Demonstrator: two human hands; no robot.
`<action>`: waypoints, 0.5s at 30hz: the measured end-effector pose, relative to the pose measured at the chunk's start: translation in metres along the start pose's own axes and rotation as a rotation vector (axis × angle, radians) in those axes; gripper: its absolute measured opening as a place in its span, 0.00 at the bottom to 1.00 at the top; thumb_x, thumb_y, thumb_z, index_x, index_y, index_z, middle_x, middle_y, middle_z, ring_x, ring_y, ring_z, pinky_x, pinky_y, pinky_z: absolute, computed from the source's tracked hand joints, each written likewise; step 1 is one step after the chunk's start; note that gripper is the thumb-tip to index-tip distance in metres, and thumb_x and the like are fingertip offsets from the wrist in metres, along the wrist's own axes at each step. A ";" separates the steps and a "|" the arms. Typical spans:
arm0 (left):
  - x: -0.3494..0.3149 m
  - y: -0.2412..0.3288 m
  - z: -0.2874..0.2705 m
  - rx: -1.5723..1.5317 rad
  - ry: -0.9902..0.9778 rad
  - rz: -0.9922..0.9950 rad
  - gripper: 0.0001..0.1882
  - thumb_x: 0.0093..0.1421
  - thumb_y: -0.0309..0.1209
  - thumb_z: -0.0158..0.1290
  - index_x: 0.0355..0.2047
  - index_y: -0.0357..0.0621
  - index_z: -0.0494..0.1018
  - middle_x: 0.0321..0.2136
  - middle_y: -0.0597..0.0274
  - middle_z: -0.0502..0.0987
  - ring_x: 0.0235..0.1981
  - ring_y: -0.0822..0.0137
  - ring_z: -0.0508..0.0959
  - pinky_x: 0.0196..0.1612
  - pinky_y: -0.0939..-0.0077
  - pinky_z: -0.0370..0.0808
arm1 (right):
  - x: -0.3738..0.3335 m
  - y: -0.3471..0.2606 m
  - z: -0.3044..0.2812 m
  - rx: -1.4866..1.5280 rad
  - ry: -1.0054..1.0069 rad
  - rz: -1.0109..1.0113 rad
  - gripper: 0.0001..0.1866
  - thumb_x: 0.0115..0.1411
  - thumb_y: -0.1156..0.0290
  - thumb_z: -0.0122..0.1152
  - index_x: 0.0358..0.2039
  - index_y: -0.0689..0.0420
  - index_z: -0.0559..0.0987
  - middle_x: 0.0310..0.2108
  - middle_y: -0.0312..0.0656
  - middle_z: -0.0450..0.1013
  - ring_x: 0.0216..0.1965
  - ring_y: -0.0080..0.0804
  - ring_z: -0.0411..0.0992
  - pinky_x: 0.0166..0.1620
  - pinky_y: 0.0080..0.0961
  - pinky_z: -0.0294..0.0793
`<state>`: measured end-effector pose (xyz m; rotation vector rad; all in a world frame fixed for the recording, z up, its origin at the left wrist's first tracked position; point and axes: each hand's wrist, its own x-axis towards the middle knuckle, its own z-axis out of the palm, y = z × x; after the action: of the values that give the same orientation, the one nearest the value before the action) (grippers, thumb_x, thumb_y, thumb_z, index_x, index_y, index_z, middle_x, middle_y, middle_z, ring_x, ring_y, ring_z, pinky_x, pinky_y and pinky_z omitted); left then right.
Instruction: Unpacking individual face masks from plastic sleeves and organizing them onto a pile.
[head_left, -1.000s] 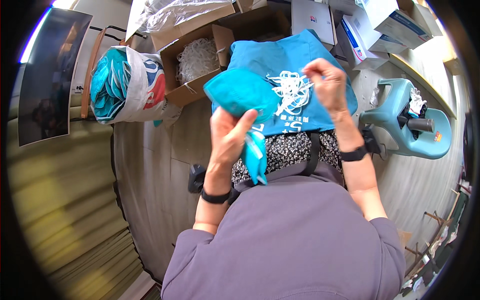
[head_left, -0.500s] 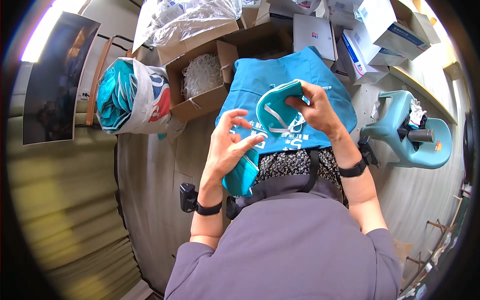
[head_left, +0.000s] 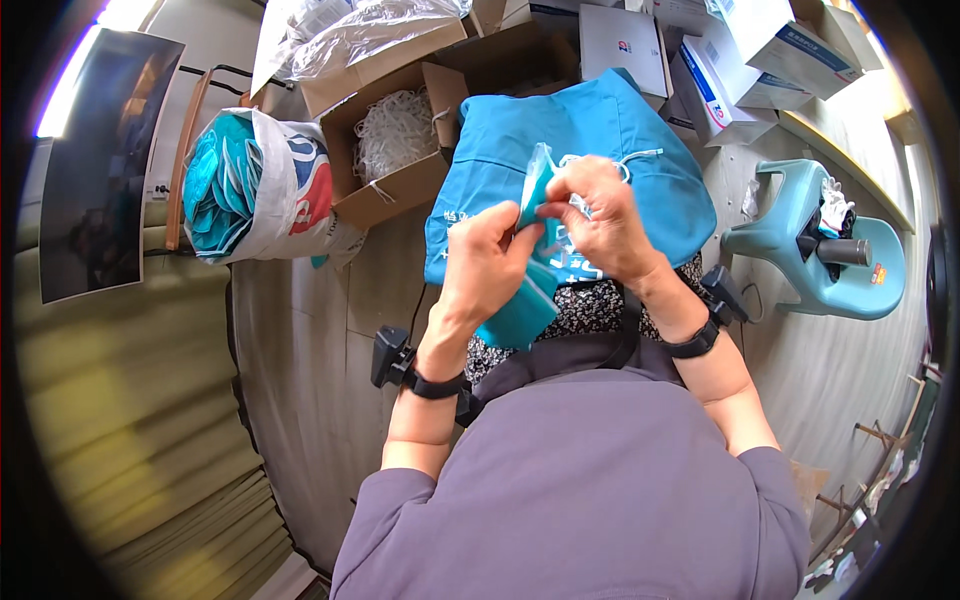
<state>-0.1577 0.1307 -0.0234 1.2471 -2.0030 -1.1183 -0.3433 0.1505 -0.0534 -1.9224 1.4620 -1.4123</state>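
Over my lap, my left hand [head_left: 488, 255] grips a teal face mask [head_left: 537, 195], which I see edge-on. My right hand [head_left: 603, 220] is pinched closed at the mask's right side, by its white elastic strap; whether the fingers hold strap or mask edge is hidden. Below my left hand another teal face mask [head_left: 518, 318] hangs or lies against my patterned clothing, partly covered by the hand. Under both hands a blue cloth bag [head_left: 650, 185] with white print is spread across my lap, a white cord lying on it.
A white bag [head_left: 277, 150] full of teal masks stands at left. Beside it a cardboard box [head_left: 400, 190] holds a heap of white elastic straps [head_left: 395, 130]. White boxes [head_left: 625, 55] are stacked at the back. A blue-green stool [head_left: 790, 215] at right carries gloves and a dark cylinder.
My left hand has moved right and closed on the mask. The mask has turned from showing its inside to edge-on. My right hand has shifted slightly left and down.
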 end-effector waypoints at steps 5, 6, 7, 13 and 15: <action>-0.028 0.001 -0.019 -0.153 0.043 -0.070 0.13 0.56 0.20 0.61 0.20 0.36 0.67 0.14 0.68 0.66 0.19 0.80 0.61 0.21 0.76 0.60 | -0.005 0.046 -0.004 -0.067 0.169 0.017 0.07 0.49 0.78 0.68 0.22 0.56 0.76 0.22 0.38 0.75 0.29 0.37 0.72 0.38 0.30 0.70; -0.034 0.012 -0.026 -0.285 0.117 -0.073 0.07 0.58 0.20 0.60 0.25 0.36 0.73 0.17 0.75 0.68 0.20 0.83 0.62 0.21 0.79 0.59 | -0.009 0.058 -0.011 -0.039 0.138 0.198 0.07 0.50 0.78 0.68 0.22 0.57 0.77 0.23 0.38 0.75 0.29 0.36 0.72 0.36 0.30 0.70; -0.036 0.020 -0.025 -0.459 0.224 -0.097 0.04 0.61 0.21 0.58 0.29 0.35 0.75 0.20 0.76 0.70 0.21 0.85 0.64 0.22 0.84 0.60 | -0.013 0.068 -0.019 -0.011 0.107 0.380 0.06 0.51 0.78 0.68 0.22 0.58 0.78 0.23 0.39 0.76 0.28 0.35 0.73 0.34 0.30 0.71; -0.021 -0.007 -0.019 -0.391 0.295 -0.067 0.04 0.64 0.25 0.58 0.34 0.36 0.76 0.25 0.72 0.76 0.24 0.85 0.68 0.25 0.88 0.65 | -0.005 -0.008 -0.003 0.054 0.089 0.027 0.14 0.47 0.77 0.73 0.37 0.55 0.85 0.35 0.38 0.81 0.40 0.36 0.73 0.45 0.30 0.71; -0.023 -0.015 -0.011 -0.453 0.213 -0.136 0.04 0.63 0.24 0.59 0.36 0.35 0.77 0.28 0.71 0.77 0.26 0.85 0.71 0.28 0.90 0.68 | -0.011 -0.032 0.011 0.173 0.051 0.040 0.12 0.44 0.76 0.75 0.32 0.53 0.83 0.30 0.37 0.79 0.35 0.35 0.73 0.45 0.30 0.69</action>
<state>-0.1324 0.1441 -0.0304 1.2103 -1.4237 -1.3474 -0.3167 0.1706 -0.0401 -1.7552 1.3444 -1.5263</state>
